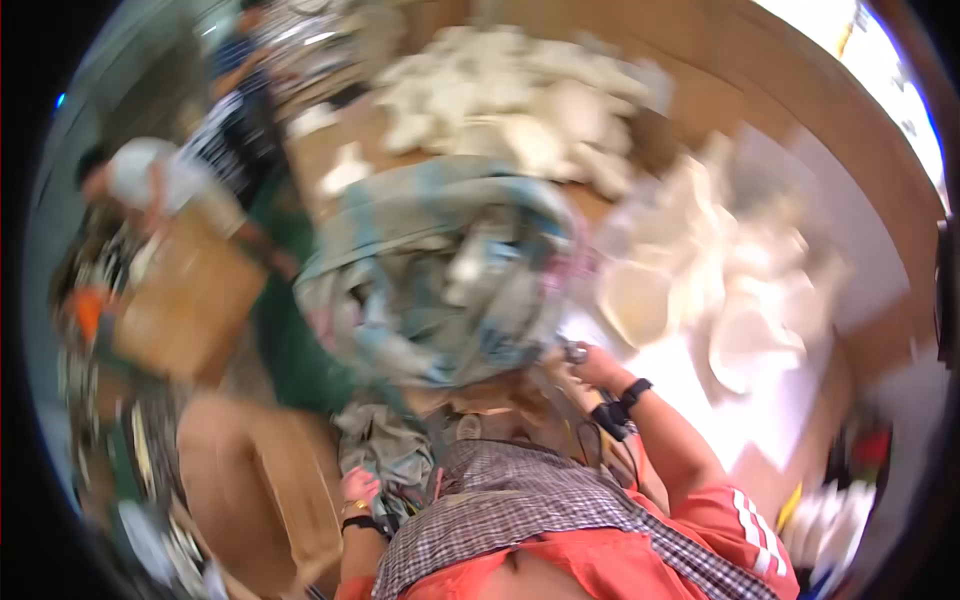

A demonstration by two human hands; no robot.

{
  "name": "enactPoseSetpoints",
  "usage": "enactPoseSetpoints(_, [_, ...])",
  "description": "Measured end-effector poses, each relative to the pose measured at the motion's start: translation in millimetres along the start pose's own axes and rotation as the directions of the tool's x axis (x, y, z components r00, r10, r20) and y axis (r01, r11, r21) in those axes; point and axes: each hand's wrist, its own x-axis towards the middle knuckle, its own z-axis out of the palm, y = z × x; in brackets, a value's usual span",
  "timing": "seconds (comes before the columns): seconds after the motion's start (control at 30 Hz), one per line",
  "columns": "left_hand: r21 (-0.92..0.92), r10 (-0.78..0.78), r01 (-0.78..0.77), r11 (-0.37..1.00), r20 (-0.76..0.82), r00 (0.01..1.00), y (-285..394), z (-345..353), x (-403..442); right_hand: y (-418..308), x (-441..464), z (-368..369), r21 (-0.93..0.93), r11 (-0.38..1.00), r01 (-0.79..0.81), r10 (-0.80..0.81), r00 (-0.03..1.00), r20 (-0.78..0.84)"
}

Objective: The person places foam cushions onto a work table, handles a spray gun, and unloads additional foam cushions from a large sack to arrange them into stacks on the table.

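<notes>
My left hand (360, 486) is closed at the lower middle, against a bundle of grey-green cloth (385, 445) that hangs beside the checked apron. My right hand (596, 366) is closed around a small dark, shiny object (575, 352) too blurred to name, near the right edge of a large round container lined with grey and light-blue cloth (345, 235). Crumpled grey and blue fabric lies inside the container. To its right, cream-white moulded pieces (755, 330) are heaped on a white sheet.
Another pile of white pieces (480, 85) lies behind the container. At the left, a person in a light shirt (145, 175) bends by a cardboard box (190, 290); another person in dark clothes (235, 60) stands farther back. An open cardboard box (225, 480) is at the lower left.
</notes>
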Motion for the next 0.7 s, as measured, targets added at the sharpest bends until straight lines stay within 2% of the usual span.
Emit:
enactPoseSetpoints(0.03, [0.092,-0.029,0.025,0.995,0.039,0.999,58,43,38,14,-59,6,0.213,0.962,0.174,-0.163,0.984,-0.067])
enactPoseSetpoints(0.07, [0.134,-0.005,-0.002,0.991,0.053,0.999,93,57,45,21,-94,11,0.085,0.939,0.334,-0.316,0.933,-0.175])
enactPoseSetpoints(0.1, [0.154,0.026,-0.033,0.988,0.048,0.999,120,80,46,23,-130,2,0.121,0.954,0.274,-0.263,0.96,-0.096])
enactPoseSetpoints(0.17, [0.174,0.188,-0.194,0.965,0.054,0.981,176,139,10,17,-206,-12,0.171,0.98,0.104,-0.101,0.995,-0.024])
enactPoseSetpoints(0.23, [0.228,0.234,-0.275,0.934,0.191,0.953,203,199,32,58,-235,-16,0.105,0.991,0.082,-0.058,0.974,-0.219])
enactPoseSetpoints(0.3, [0.301,0.271,-0.413,0.859,0.417,0.867,222,249,23,84,-285,-27,0.173,0.969,-0.175,0.231,0.892,-0.388])
enactPoseSetpoints(0.37, [0.268,0.275,-0.465,0.844,0.528,0.804,217,300,20,155,-316,-27,0.17,0.975,-0.141,0.22,0.676,-0.703])
enactPoseSetpoints(0.4, [0.273,0.251,-0.486,0.83,0.595,0.764,212,325,9,184,-332,-33,0.226,0.967,-0.118,0.253,0.549,-0.796])
enactPoseSetpoints(0.47, [0.295,0.192,-0.48,0.826,0.653,0.732,199,362,-37,267,-345,-49,-0.152,0.929,-0.338,-0.08,0.219,-0.973])
enactPoseSetpoints(0.5, [0.376,0.185,-0.524,0.764,0.652,0.736,193,373,-56,205,-351,-68,0.148,0.885,-0.44,0.249,0.181,-0.952])
enactPoseSetpoints(0.53, [0.434,0.132,-0.513,0.74,0.654,0.744,185,380,-66,259,-353,-73,0.057,0.868,-0.494,0.124,0.105,-0.987])
enactPoseSetpoints(0.6, [0.51,0.078,-0.5,0.7,0.641,0.763,169,381,-69,341,-351,-78,0.233,0.863,-0.448,0.248,-0.026,-0.968])
enactPoseSetpoints(0.63, [0.53,0.054,-0.49,0.692,0.639,0.767,168,379,-68,331,-342,-80,0.222,0.872,-0.436,0.244,-0.006,-0.97])
enactPoseSetpoints(0.7, [0.553,0.061,-0.483,0.679,0.613,0.788,171,367,-55,298,-334,-90,0.198,0.597,-0.778,0.516,0.183,-0.837])
